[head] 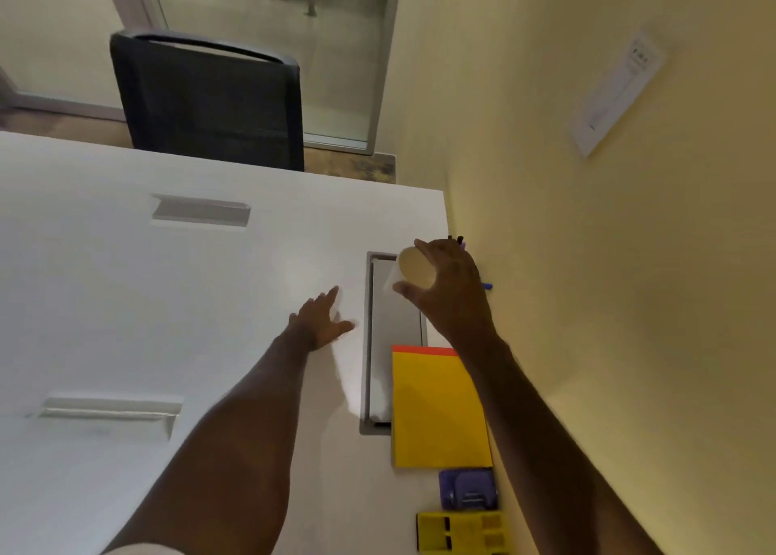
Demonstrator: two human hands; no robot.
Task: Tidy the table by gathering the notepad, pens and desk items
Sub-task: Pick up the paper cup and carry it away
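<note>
My right hand (451, 288) grips a white cup (413, 272), tilted so its open mouth faces me, near the wall at the table's right edge. Dark and blue pens (487, 286) peek out behind that hand. My left hand (321, 317) hovers flat over the white table (168, 302), fingers spread, holding nothing. A yellow notepad (439, 407) with an orange top strip lies by the wall below the right hand. A purple desk item (468, 489) and a yellow desk item (462, 531) lie below the notepad.
A grey cable tray slot (380, 365) runs along the table left of the notepad. Two recessed slots (200, 210) (111, 414) sit further left. A black chair (210, 101) stands at the far side. The yellow wall (609, 260) borders the right edge.
</note>
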